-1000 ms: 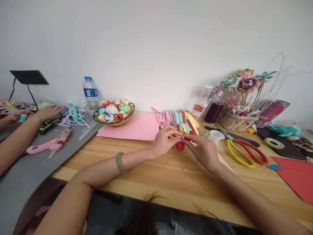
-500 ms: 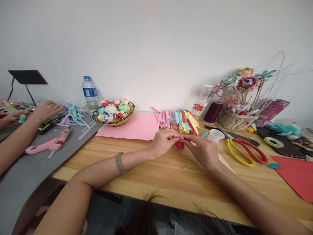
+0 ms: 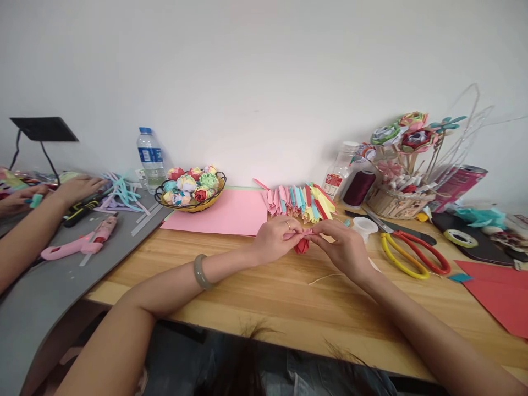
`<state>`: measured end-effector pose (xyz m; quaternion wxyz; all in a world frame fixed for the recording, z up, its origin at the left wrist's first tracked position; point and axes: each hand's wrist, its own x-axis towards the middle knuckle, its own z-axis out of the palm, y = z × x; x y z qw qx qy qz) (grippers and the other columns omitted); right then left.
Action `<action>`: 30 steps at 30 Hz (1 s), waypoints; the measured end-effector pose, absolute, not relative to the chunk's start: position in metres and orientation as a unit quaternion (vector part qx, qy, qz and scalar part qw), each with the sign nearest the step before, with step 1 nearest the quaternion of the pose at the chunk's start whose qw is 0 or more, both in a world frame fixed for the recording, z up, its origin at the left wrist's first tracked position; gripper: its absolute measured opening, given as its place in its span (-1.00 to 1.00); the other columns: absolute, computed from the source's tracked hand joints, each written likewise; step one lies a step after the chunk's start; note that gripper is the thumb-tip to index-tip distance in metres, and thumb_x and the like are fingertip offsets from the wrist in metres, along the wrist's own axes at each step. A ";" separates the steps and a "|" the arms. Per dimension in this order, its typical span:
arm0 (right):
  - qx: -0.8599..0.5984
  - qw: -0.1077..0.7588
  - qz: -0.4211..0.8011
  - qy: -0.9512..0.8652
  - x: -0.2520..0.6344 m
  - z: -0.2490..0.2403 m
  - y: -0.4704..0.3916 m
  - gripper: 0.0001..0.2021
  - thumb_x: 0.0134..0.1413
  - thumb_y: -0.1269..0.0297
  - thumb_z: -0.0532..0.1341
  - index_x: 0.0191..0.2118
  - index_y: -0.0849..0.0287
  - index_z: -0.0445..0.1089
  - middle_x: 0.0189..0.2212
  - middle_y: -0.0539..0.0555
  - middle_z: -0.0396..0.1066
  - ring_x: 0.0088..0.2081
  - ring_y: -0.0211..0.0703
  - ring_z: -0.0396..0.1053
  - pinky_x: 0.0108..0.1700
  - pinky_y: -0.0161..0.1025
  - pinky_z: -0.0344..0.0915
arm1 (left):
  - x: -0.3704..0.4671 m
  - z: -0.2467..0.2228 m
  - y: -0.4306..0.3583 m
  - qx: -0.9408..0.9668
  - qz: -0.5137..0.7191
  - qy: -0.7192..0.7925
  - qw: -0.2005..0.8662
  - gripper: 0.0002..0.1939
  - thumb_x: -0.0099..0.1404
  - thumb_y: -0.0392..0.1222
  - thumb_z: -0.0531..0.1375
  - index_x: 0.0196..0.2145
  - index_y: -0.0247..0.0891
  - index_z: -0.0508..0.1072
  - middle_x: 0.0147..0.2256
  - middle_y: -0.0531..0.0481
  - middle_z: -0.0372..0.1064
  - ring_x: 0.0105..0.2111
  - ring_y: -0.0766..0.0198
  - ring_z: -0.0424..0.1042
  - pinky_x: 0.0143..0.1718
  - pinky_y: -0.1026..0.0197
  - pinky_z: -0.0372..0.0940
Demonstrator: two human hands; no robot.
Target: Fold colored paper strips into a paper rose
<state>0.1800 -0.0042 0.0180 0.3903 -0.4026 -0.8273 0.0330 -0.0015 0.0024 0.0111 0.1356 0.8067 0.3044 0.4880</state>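
My left hand [image 3: 275, 240], with a ring on one finger and a bangle at the wrist, pinches a small pink paper piece [image 3: 306, 233]. Fingertips of my right hand [image 3: 341, 246] grip the same piece from the other side. Just under the fingertips shows a red folded paper piece [image 3: 302, 246]; what supports it is hidden. Behind my hands lies a row of folded paper strips [image 3: 295, 201] in pink, blue, red and yellow. A thin string [image 3: 325, 276] lies on the wooden table [image 3: 247, 297] near my right hand.
Pink sheets [image 3: 231, 212] and a basket of paper flowers [image 3: 193, 208] lie back left. Scissors [image 3: 406, 253], a small white cup [image 3: 364, 226] and red paper [image 3: 495, 291] are right. Another person's hand [image 3: 78, 190] is left, near a pink glue gun [image 3: 80, 246].
My fingertips have shifted slightly around the pink piece, and the right fingers now cover it from above. The red piece sits slightly lower in view. The other person's hand has moved a little.
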 end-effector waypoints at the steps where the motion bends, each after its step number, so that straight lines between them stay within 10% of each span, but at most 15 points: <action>1: -0.391 0.391 0.065 -0.830 0.180 0.020 -0.004 -0.79 0.04 0.13 0.14 -0.45 0.15 0.36 -0.44 0.07 0.42 -0.39 -0.18 0.35 -0.35 -0.27 0.24 | -0.002 0.014 0.004 0.812 0.474 0.308 0.147 -0.89 0.12 -0.22 0.16 -0.47 -0.31 0.41 -0.43 -0.06 0.41 -0.31 0.28 0.36 -0.23 0.20 0.27; 12: -0.374 0.323 0.502 -0.709 0.178 0.038 -0.005 -0.68 -0.19 0.05 0.28 -0.41 0.21 0.31 -0.48 0.00 0.37 -0.42 -0.26 0.36 -0.33 -0.26 0.31 | -0.006 0.026 0.008 0.687 0.367 0.345 0.524 -0.82 -0.03 -0.24 0.26 -0.45 -0.41 0.41 -0.47 -0.01 0.38 -0.47 0.41 0.34 -0.41 0.34 0.23; 30: -0.433 0.305 0.467 -0.708 0.175 0.009 0.008 -0.72 -0.10 0.07 0.22 -0.44 0.24 0.32 -0.46 0.05 0.45 -0.42 -0.23 0.38 -0.40 -0.31 0.22 | -0.001 0.004 0.019 0.613 0.362 0.401 0.576 -0.71 -0.10 -0.14 0.30 -0.53 -0.43 0.36 -0.57 0.03 0.33 -0.54 0.43 0.31 -0.49 0.33 0.22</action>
